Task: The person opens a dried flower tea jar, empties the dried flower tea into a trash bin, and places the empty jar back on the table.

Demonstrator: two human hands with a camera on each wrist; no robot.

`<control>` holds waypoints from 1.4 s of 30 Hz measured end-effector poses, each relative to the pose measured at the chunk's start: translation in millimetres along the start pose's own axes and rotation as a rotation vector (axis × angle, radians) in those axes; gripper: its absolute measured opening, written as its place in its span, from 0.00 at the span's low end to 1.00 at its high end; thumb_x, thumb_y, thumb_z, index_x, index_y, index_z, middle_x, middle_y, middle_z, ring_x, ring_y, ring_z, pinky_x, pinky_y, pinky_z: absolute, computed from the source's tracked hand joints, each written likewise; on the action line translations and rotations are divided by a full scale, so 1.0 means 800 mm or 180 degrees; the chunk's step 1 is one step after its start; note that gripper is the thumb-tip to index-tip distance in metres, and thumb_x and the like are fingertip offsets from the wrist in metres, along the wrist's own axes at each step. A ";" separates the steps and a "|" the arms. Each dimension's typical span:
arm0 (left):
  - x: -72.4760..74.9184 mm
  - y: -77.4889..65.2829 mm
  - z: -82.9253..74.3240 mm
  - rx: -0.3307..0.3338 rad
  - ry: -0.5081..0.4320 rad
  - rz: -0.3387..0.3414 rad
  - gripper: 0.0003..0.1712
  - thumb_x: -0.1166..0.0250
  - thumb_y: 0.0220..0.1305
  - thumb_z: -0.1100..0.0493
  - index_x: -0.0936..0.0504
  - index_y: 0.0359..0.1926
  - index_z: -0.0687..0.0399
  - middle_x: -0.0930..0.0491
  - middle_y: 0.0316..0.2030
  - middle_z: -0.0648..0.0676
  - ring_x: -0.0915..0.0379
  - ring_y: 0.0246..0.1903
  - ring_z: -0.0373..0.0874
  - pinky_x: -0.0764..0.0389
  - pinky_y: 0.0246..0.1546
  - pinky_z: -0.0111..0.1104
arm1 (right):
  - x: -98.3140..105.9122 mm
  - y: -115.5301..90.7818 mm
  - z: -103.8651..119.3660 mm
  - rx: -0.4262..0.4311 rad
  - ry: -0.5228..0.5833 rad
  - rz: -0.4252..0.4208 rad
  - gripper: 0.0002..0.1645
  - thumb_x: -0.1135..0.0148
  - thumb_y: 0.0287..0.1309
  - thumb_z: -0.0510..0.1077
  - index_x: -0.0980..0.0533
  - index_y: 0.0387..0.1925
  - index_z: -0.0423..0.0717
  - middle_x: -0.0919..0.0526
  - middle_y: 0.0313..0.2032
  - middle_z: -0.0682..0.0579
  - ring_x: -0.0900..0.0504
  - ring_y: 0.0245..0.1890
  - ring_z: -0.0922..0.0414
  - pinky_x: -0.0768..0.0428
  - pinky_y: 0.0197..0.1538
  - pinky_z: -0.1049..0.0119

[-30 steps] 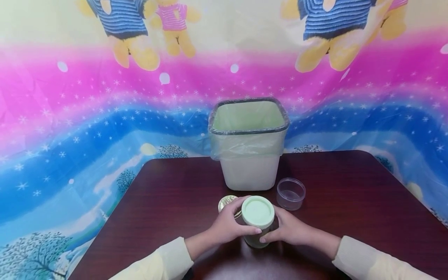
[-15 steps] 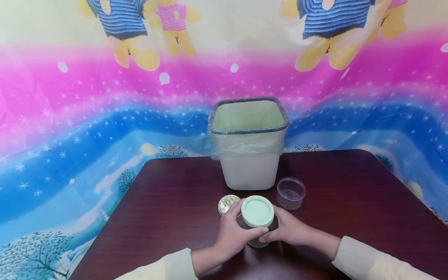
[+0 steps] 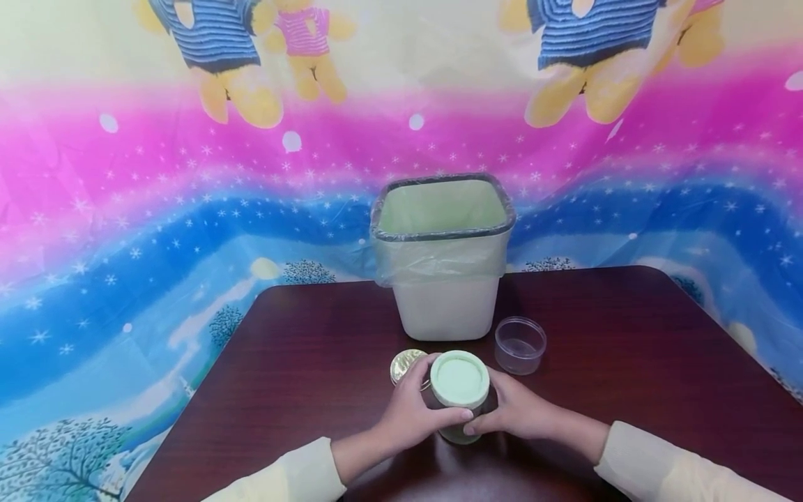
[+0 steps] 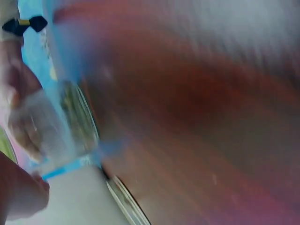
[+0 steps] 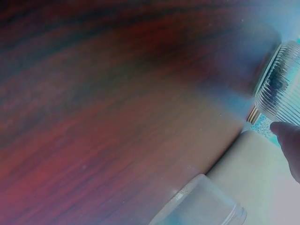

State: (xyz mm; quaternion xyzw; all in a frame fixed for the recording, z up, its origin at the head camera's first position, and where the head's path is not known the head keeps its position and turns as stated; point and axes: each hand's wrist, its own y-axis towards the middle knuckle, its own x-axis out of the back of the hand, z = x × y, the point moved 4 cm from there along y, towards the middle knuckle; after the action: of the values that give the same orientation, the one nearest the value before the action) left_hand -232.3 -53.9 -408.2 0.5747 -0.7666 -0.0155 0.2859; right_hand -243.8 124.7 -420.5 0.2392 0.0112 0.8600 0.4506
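Note:
A clear ribbed jar (image 5: 280, 86) with a pale green lid (image 3: 460, 378) stands upright near the table's front. Some dark or greenish matter shows low inside it, too blurred to name. My left hand (image 3: 410, 413) curls round the jar's left side just under the lid, thumb across the front. From the right, my right hand (image 3: 519, 410) grips the jar, its thumb lying close to the left thumb. Behind the left fingers lies a round gold lid-like disc (image 3: 406, 364), partly hidden. A clear round plastic tub (image 3: 520, 346) sits beyond the right hand.
A whitish bin (image 3: 445, 307) with a dark rim and a clear plastic liner stands behind the jar. The dark red-brown table (image 3: 301, 348) has rounded far corners. A printed cloth (image 3: 157, 209) hangs behind it.
Half a second ago my left hand turned round the jar, its thumb sliding right; now it is back on the left. My right hand keeps its grip throughout.

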 end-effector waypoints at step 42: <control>0.005 0.019 0.001 -0.0244 -0.0002 0.0420 0.43 0.20 0.43 0.50 0.27 0.62 0.43 0.24 0.53 0.41 0.30 0.53 0.37 0.29 0.56 0.37 | 0.001 0.002 -0.005 -0.0056 -0.0181 0.0009 0.48 0.20 0.41 0.44 0.34 0.64 0.44 0.22 0.53 0.53 0.25 0.54 0.56 0.30 0.59 0.66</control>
State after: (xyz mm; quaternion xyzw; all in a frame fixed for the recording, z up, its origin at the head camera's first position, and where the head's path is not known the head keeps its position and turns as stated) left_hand -246.5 -53.0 -401.9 0.5115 -0.8018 -0.0260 0.3078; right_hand -246.9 125.6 -423.2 0.2596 -0.0095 0.8536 0.4515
